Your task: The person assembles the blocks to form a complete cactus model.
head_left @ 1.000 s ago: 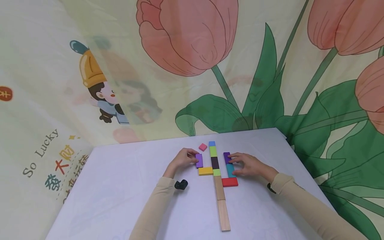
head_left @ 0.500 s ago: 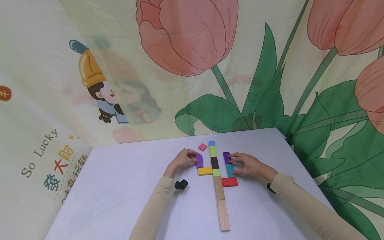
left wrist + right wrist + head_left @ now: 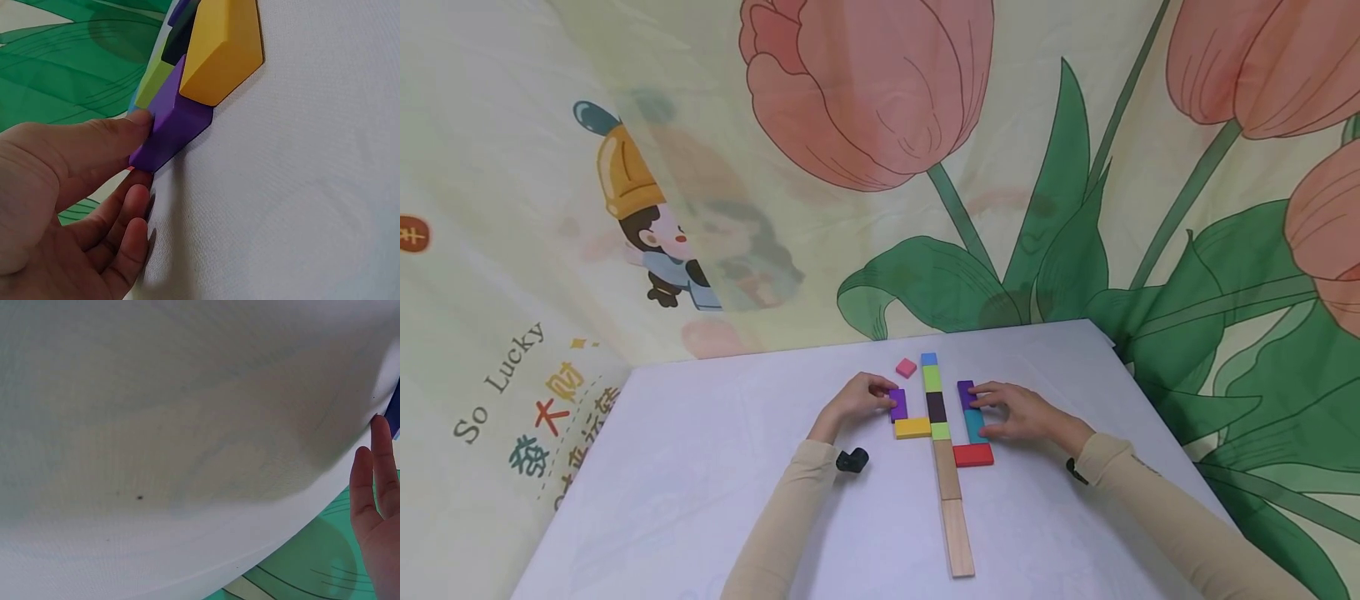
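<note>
My left hand (image 3: 857, 395) pinches a purple wooden block (image 3: 899, 406) between thumb and fingers. In the left wrist view the end of that purple block (image 3: 178, 128) meets a yellow block (image 3: 226, 50). My right hand (image 3: 1021, 412) rests with spread fingers along a dark purple block (image 3: 966, 393) and a teal block (image 3: 974, 425), which lie end to end. Straight fingers (image 3: 382, 450) show at the edge of the right wrist view, beside a sliver of dark block. A red block (image 3: 973, 455) lies crosswise below the teal one.
Between the hands runs a straight row: blue (image 3: 929, 359), green (image 3: 932, 379), black (image 3: 936, 407), a second green (image 3: 940, 431), then two plain wood blocks (image 3: 948, 469). A small pink block (image 3: 906, 367) lies apart at the back. White cloth (image 3: 700, 500) covers the table.
The purple block in my left hand has slid slightly toward the near side, up against the yellow block. The right hand stays in place.
</note>
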`<action>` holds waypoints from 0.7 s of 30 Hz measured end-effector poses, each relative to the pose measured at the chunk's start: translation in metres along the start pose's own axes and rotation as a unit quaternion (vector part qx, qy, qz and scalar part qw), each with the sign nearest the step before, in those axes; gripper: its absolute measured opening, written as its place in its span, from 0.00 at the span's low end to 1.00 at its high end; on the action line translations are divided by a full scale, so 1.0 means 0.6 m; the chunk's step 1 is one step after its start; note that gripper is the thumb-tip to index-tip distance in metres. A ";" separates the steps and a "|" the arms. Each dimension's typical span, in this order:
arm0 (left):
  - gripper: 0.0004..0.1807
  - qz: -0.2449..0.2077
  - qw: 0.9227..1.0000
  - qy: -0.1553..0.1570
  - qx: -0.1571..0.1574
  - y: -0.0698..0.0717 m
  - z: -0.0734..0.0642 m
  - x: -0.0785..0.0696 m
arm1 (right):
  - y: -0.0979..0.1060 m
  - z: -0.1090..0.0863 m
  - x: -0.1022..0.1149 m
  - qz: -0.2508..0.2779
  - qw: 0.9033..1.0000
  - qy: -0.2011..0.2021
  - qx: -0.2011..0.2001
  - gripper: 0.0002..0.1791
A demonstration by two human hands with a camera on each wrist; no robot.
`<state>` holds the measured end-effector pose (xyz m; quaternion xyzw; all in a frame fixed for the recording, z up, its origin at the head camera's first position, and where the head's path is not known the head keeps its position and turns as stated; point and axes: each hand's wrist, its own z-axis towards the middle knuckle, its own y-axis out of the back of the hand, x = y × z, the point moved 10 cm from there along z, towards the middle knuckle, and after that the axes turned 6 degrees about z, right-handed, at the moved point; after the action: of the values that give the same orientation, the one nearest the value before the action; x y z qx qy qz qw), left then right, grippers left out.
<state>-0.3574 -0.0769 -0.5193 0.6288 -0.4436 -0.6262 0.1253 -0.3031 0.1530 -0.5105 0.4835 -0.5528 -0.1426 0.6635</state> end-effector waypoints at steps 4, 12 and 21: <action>0.17 0.000 1.000 -0.001 0.004 -0.003 0.003 0.000 | 0.000 -0.001 -0.001 -0.002 1.000 0.001 0.002 0.30; 0.15 -0.005 0.996 0.024 -0.086 0.023 0.018 -0.002 | 0.004 -0.003 -0.003 0.006 1.000 0.006 -0.003 0.30; 0.28 0.060 0.983 0.070 -0.156 0.032 0.053 -0.029 | 0.002 -0.005 0.002 0.015 1.000 0.018 -0.003 0.30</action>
<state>-0.3905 -0.0632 -0.4997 0.6163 -0.3674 -0.6333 0.2900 -0.3002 0.1543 -0.5084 0.4753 -0.5479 -0.1255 0.6768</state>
